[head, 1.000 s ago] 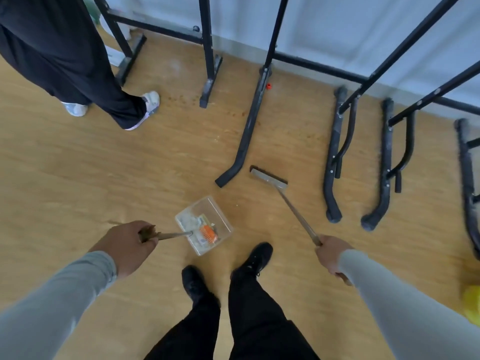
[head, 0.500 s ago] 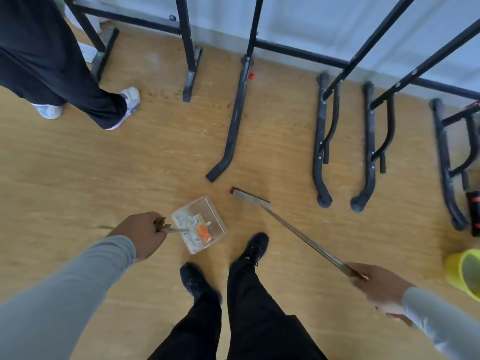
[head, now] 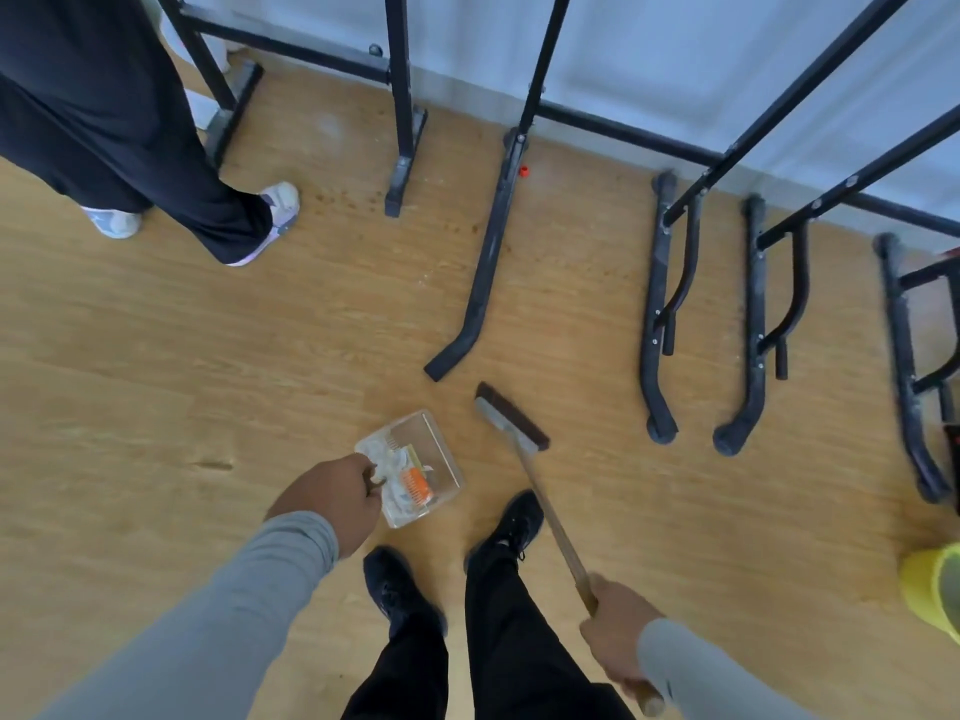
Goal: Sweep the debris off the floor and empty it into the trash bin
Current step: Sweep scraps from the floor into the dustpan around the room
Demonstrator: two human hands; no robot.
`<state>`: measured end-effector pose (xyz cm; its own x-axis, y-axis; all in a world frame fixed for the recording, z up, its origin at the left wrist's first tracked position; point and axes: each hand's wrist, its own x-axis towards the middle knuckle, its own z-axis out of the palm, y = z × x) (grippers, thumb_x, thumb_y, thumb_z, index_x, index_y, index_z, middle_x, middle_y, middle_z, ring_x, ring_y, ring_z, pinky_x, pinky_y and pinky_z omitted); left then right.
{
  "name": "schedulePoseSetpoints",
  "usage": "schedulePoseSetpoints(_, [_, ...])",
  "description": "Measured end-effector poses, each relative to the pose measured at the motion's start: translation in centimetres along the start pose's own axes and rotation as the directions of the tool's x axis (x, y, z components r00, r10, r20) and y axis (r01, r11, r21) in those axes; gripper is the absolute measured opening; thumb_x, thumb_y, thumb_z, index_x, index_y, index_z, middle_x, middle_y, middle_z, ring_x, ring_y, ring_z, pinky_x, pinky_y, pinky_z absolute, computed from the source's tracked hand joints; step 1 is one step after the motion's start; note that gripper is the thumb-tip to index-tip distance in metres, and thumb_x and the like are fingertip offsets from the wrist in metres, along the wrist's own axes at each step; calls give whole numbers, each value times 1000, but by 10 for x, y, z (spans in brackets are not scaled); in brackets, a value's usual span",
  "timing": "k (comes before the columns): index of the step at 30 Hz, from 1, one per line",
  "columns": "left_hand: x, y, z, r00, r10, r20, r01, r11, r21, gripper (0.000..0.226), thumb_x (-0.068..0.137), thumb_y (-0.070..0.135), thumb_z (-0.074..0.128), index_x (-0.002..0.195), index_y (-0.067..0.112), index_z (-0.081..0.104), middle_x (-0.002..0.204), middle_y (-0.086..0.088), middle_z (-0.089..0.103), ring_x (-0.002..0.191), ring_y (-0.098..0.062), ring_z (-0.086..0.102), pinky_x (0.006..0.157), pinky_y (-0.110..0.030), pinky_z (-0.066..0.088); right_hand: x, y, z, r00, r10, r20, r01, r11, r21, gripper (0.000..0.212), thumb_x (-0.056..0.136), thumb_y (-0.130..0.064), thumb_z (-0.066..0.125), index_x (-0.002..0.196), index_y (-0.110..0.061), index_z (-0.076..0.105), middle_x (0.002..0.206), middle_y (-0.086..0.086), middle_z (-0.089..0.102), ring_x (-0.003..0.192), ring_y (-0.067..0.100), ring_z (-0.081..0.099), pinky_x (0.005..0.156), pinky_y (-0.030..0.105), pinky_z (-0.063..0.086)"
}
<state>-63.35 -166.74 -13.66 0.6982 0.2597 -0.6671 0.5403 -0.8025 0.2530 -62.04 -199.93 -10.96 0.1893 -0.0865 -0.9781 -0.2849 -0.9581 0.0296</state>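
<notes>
The left hand [head: 332, 504] pinches the short handle of the clear dustpan [head: 413, 467], which holds the debris [head: 413, 485] above the floor [head: 156, 407]. The right hand [head: 618, 634] wraps the broom [head: 550, 511] handle. The yellow trash bin [head: 935, 584] stands at the floor's far right, nearer the right hand, so I think the dustpan must cross rightward.

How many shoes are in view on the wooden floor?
4: two black shoes below the clear dustpan, two white sneakers upper left. None seem hidden.
</notes>
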Motion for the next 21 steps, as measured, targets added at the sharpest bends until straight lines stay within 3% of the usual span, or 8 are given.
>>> schedulePoseSetpoints(1, [0, 0, 0, 1000, 3, -2, -3, 1000, -12, 16, 94, 33, 52, 104, 25, 62, 81, 6, 63, 70, -16, 60, 59, -28, 44, -13, 4, -8, 998, -19, 56, 19, 1000, 4, 48, 95, -13, 45, 140, -27, 41, 92, -1, 56, 69, 14, 56, 55, 22, 45])
schedulePoseSetpoints(4, [-2, -3, -4, 1000, 4, 0, -4, 999, -42, 17, 93, 33, 51, 104, 25, 62, 82, 5, 64, 74, -18, 62, 64, -28, 45, -46, 23, -50, 982, -20, 189, -32, 962, 270, 50, 95, -15, 56, 141, -31, 47, 69, 2, 49, 46, 12, 43, 43, 22, 35])
schedulePoseSetpoints(7, [-6, -8, -3, 1000, 12, 2, -12, 999, -41, 17, 93, 33, 51, 104, 24, 61, 83, 5, 65, 75, -17, 61, 65, -28, 47, -72, 42, -84, 979, 0, 205, -82, 916, 393, 47, 95, -16, 58, 138, -35, 53, 68, 8, 48, 45, 16, 37, 42, 21, 28])
schedulePoseSetpoints(10, [-5, -10, 1, 1000, 23, -5, -23, 999, -43, 18, 94, 35, 51, 104, 25, 61, 85, 6, 66, 75, -16, 61, 68, -29, 51, -65, 38, -84, 997, 49, 63, -70, 914, 400, 53, 98, -16, 56, 146, -36, 44, 66, 8, 49, 44, 17, 40, 42, 22, 31])
schedulePoseSetpoints(13, [-3, -10, 4, 999, 36, -7, -36, 998, -43, 17, 94, 35, 51, 103, 25, 61, 85, 6, 66, 75, -15, 62, 68, -29, 52, -34, 12, -58, 996, 47, -79, -30, 979, 201, 55, 100, -19, 50, 150, -34, 32, 77, 6, 55, 47, 16, 50, 43, 25, 44])
schedulePoseSetpoints(15, [-2, -11, 4, 999, 37, -10, -37, 998, -45, 16, 95, 35, 51, 102, 26, 61, 84, 6, 66, 74, -14, 61, 67, -28, 50, -10, -1, -34, 997, 68, -30, -62, 987, 151, 54, 100, -19, 47, 150, -31, 32, 85, 7, 57, 52, 18, 51, 49, 27, 47])
schedulePoseSetpoints(17, [-3, -13, 4, 999, 34, -9, -34, 999, -42, 14, 95, 35, 50, 100, 26, 60, 81, 6, 64, 72, -14, 60, 64, -28, 47, -10, -9, -21, 994, 53, 94, -70, 980, 185, 44, 99, -18, 47, 142, -25, 42, 78, 6, 52, 49, 19, 47, 56, 31, 45])
schedulePoseSetpoints(21, [-3, -16, 2, 999, 38, -14, -39, 999, -29, 11, 94, 33, 51, 95, 25, 58, 81, 4, 64, 72, -18, 60, 63, -28, 44, -49, 13, -49, 979, -32, 200, -43, 932, 359, 39, 97, -13, 54, 131, -33, 52, 64, 5, 50, 45, 16, 42, 43, 25, 39])
